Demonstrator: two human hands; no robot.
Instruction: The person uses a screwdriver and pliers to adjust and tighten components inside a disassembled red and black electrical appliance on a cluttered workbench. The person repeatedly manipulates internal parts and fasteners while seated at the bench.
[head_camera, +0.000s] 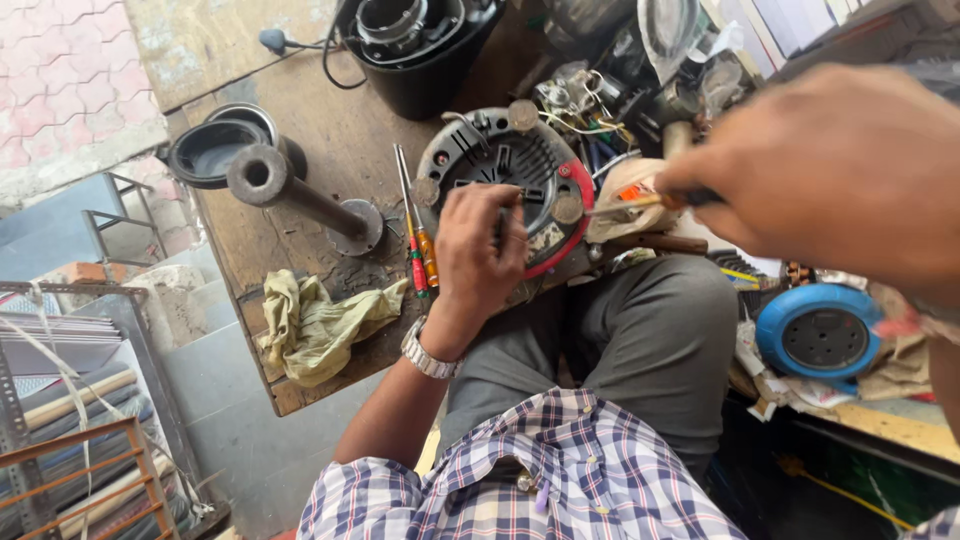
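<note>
**Hands on an upturned appliance base**

The left hand (478, 250) presses down on the round, red-rimmed appliance base (505, 190), fingers curled onto its black underside, seemingly to hold it steady at the workbench (320, 150) edge above the lap. The right hand (850, 165), close to the camera and blurred, pinches an orange-handled screwdriver (640, 200) aimed at the rim. Two more screwdrivers (418, 240), a yellowish rag (315, 325) and a metal post (300, 195) lie just left.

Bare wood left of the round appliance base (505, 180); screwdrivers (418, 235), metal pipe stand (300, 195), rag (315, 325) alongside.
</note>
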